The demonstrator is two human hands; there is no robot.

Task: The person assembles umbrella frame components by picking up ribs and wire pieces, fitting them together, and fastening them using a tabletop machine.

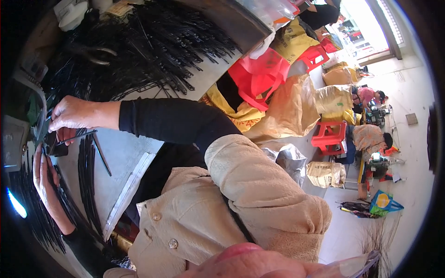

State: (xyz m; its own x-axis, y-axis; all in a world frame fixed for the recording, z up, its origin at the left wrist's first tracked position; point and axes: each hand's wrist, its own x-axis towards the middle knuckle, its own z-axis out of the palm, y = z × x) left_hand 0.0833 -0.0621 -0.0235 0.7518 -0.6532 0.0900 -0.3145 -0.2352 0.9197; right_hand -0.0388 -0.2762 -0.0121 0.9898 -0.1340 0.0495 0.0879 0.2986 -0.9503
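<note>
My right hand (pixel 72 113), in a black sleeve, is at the far left beside a green machine part (pixel 36 111). Its fingers are pinched together, and I cannot make out what they hold. A thin dark strip (pixel 76 137) sticks out just below those fingers. My left hand (pixel 45 180) lies lower down with its fingers stretched out along a row of thin black strips (pixel 28 199). A second bundle of black strips (pixel 86 171) rests on the grey tabletop (pixel 123 148), close to my left hand.
A large heap of black strips (pixel 153 41) covers the upper table, with scissor-like handles (pixel 99 56) in it. A bright lamp (pixel 16 204) glows at the left edge. Red bag (pixel 259 74), sacks (pixel 289 106), red stool (pixel 330 137) stand behind. Other people (pixel 371 136) sit at machines.
</note>
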